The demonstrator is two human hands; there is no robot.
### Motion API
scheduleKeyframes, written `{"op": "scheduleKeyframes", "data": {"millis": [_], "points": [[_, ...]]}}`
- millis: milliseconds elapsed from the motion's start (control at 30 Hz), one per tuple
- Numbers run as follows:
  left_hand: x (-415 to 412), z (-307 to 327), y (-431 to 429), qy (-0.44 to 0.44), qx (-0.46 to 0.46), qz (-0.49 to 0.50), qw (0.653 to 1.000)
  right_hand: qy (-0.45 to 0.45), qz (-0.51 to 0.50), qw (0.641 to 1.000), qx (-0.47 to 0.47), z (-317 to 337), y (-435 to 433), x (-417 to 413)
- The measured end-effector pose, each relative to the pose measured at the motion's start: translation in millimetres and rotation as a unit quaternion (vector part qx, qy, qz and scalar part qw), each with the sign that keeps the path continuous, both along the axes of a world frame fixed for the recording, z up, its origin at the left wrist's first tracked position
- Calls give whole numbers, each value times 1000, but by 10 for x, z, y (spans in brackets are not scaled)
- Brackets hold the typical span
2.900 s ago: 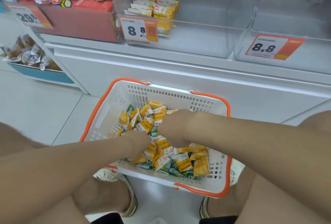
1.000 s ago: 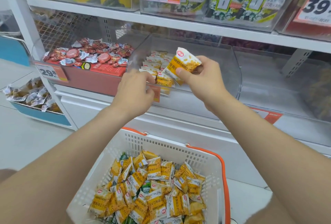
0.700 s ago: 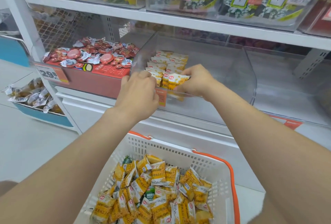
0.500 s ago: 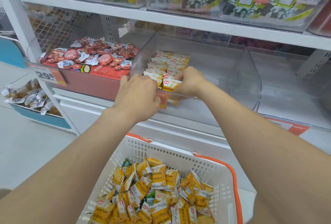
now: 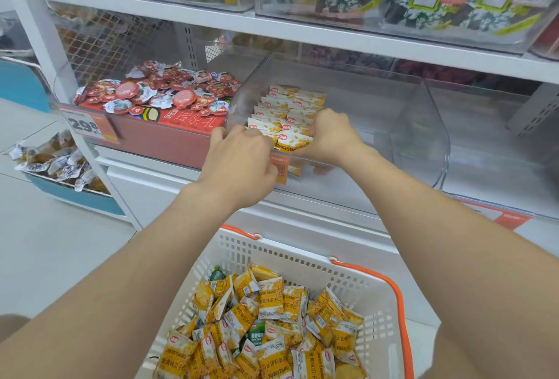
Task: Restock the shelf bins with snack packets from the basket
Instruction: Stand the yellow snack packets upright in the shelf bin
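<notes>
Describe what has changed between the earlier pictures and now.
Both hands rose from the basket to the clear bin. The right hand brought a yellow packet down to the front of the rows there and still grips it; the left hand rests beside it. The basket and the red cups stayed put.

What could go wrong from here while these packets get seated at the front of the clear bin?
1. The front packet that the right hand grips sits at the low front lip of the clear bin; released tilted, it could tip out toward the basket.
2. The packet rows behind lean on one another; a hard push could topple them.
3. The left hand is right beside the orange price tag, which might get knocked loose.
</notes>
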State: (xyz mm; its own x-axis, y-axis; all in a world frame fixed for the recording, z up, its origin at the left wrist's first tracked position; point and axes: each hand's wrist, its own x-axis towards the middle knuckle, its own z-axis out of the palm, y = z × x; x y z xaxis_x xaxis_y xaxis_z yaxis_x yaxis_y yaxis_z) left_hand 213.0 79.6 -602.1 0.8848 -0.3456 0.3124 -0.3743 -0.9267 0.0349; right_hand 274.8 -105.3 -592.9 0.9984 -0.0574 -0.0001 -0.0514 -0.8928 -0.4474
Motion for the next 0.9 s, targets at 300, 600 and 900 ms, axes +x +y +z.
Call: {"op": "scheduleKeyframes", "data": {"millis": [300, 600, 900], "points": [[-287, -97, -38, -167, -163, -50, 971, -202, 50, 978, -7, 194, -204, -448], [-767, -928, -102, 392, 56, -101, 912, 87, 324, 916, -218, 60, -191, -1756], [-1380, -2096, -121, 494, 352, -156, 779, 268, 405, 806, -338, -808, -85, -2382]]}}
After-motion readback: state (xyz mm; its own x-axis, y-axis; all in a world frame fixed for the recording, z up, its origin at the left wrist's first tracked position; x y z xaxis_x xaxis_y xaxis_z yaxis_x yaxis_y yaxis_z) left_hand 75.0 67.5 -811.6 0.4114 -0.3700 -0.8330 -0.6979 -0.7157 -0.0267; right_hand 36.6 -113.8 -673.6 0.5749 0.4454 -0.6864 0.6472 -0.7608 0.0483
